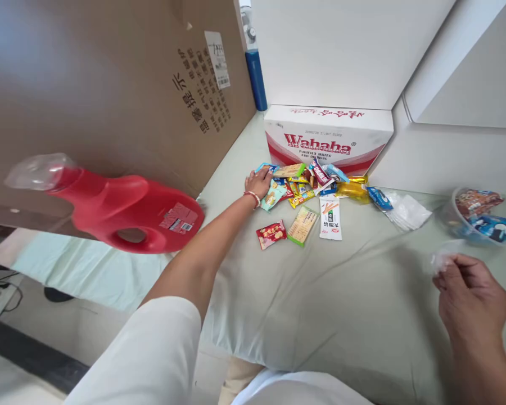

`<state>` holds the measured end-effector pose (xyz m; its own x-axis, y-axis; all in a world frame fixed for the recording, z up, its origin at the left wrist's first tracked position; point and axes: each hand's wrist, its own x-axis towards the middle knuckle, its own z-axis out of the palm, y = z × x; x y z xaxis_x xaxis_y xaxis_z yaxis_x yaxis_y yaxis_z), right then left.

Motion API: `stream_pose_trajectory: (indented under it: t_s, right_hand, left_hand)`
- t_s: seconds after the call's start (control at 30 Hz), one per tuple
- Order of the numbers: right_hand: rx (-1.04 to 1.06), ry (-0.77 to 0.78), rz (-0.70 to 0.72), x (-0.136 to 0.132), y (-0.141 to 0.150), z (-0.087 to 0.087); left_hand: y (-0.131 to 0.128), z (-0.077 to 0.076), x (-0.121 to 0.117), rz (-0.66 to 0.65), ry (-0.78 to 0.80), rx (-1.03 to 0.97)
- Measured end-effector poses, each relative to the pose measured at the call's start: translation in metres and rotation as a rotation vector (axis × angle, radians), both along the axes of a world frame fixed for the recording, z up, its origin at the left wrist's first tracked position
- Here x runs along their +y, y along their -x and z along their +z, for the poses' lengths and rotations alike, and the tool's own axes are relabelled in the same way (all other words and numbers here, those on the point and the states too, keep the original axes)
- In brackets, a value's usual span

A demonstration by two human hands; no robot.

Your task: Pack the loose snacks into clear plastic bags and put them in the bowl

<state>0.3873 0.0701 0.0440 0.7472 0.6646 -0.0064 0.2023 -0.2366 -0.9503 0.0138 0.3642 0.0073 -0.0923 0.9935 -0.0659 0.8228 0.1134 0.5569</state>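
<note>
My left hand (258, 181) reaches far forward and rests on the left edge of a pile of small snack packets (310, 183), its fingers curled over a blue packet (266, 167). Three packets lie apart in front of the pile: a red one (271, 234), a green and tan one (302, 225) and a white one (330, 219). My right hand (468, 292) is low at the right, fingers pinched on a thin clear plastic bag (441, 256). The pile lies on a pale green sheet (320, 304).
A white Wahaha carton (326, 138) stands behind the pile. A red detergent jug (122, 211) lies on its side at the left under a large brown cardboard box (109, 84). A clear bowl of snacks (478, 216) sits at the right, with crumpled plastic (407, 211) nearby.
</note>
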Motion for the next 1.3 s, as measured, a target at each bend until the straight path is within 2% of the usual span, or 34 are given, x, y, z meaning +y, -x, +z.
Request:
stream_pose_trajectory:
  t_s: [0.1, 0.2, 0.27, 0.33, 0.4, 0.43, 0.47, 0.57, 0.67, 0.73, 0.8, 1.0, 1.07, 1.17, 1.3]
  right_hand:
    - [0.175, -0.112, 0.073, -0.010, 0.013, -0.007]
    - [0.363, -0.110, 0.210, -0.007, 0.031, -0.008]
    - [0.481, -0.104, 0.338, 0.000, 0.043, -0.008]
    - [0.586, -0.111, 0.435, 0.006, 0.054, -0.009]
    - [0.641, -0.120, 0.511, 0.010, 0.062, -0.014]
    - [0.644, -0.127, 0.547, 0.011, 0.066, -0.017]
    - [0.628, -0.136, 0.584, 0.010, 0.069, -0.021]
    - [0.452, -0.134, 0.696, 0.003, 0.078, -0.030]
    - [0.190, -0.087, 0.774, -0.005, 0.083, -0.034]
    - [0.103, -0.081, 0.804, -0.008, 0.083, -0.034]
    - [0.137, -0.066, 0.823, -0.008, 0.082, -0.033]
    - [0.758, 0.077, 0.782, -0.003, 0.073, -0.034]
    - [0.855, 0.079, 0.775, -0.003, 0.072, -0.033]
    - [0.814, 0.076, 0.783, -0.004, 0.076, -0.030]
    - [0.715, 0.087, 0.808, -0.006, 0.083, -0.030]
  left_hand:
    - [-0.040, -0.013, -0.029, 0.005, -0.010, 0.001]
    - [-0.064, -0.012, -0.059, 0.027, 0.001, -0.029]
    - [-0.067, -0.001, -0.078, 0.097, -0.023, -0.038]
    - [-0.062, 0.014, -0.101, 0.121, -0.217, -0.024]
    - [-0.058, 0.028, -0.133, 0.038, -0.432, -0.114]
    - [-0.058, 0.034, -0.153, -0.020, -0.474, -0.211]
    - [-0.060, 0.038, -0.175, -0.077, -0.451, -0.328]
    - [-0.082, 0.038, -0.240, -0.233, -0.151, -0.616]
    - [-0.111, 0.026, -0.280, -0.303, -0.033, -0.714]
    - [-0.124, 0.018, -0.289, -0.323, -0.020, -0.718]
    - [-0.127, 0.013, -0.288, -0.293, -0.001, -0.745]
    - [-0.111, 0.010, -0.286, -0.237, 0.232, -1.028]
    - [-0.109, 0.011, -0.290, -0.189, 0.244, -1.066]
    - [-0.112, 0.014, -0.300, -0.186, 0.205, -1.045]
    - [-0.119, 0.016, -0.308, -0.249, 0.112, -0.893]
